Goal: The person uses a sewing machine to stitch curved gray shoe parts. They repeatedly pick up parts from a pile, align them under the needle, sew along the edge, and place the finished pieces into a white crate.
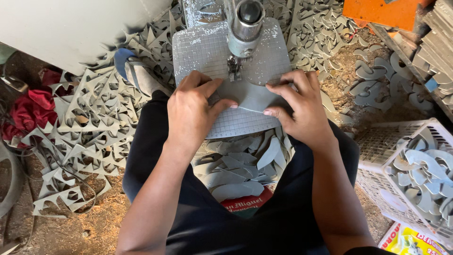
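My left hand [192, 111] and my right hand [299, 107] press a flat grey cut-out piece [257, 100] onto the gridded grey work plate [203, 49] of a machine. The piece lies just below the machine's metal head [244, 26] and its needle-like foot [233, 71]. Fingers of both hands pinch the piece from either side, thumbs almost meeting at its near edge. Between my knees sits a heap of similar grey curved pieces [238, 165].
Grey offcuts [89, 123] with triangular holes cover the floor on the left, beside a sandalled foot [139, 75]. A white plastic crate [410, 174] of curved grey pieces stands at the right. Red cloth [30, 111] lies far left; an orange object [382, 12] is top right.
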